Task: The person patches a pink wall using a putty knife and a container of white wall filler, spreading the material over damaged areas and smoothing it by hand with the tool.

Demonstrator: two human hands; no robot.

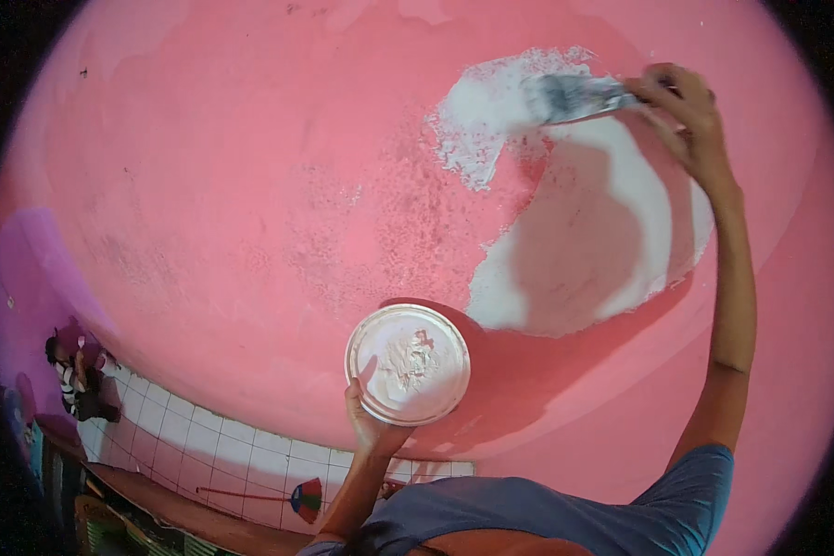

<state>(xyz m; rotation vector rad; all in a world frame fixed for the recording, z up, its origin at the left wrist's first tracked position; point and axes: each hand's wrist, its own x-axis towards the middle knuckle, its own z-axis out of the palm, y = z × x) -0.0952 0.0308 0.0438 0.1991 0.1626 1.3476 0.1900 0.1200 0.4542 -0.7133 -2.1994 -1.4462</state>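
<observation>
A wide putty knife [574, 98], its blade smeared and slightly blurred, is in my right hand [682, 116] at the upper right, against a white patch of filler [471, 116] on the pink wall [232, 167]. A larger white patch [565, 287], partly in shadow, spreads below it. At the lower middle my left hand [375, 422] supports a round white lid [408, 389] with lumpy white paste on it, its fingers mostly hidden behind the lid.
Another person [79, 375] is at the far left near a purple wall [18, 278]. A white tiled floor [176, 426] runs below, with a multicoloured broom [306, 499] lying on it. Dark wooden furniture [130, 491] stands at the lower left.
</observation>
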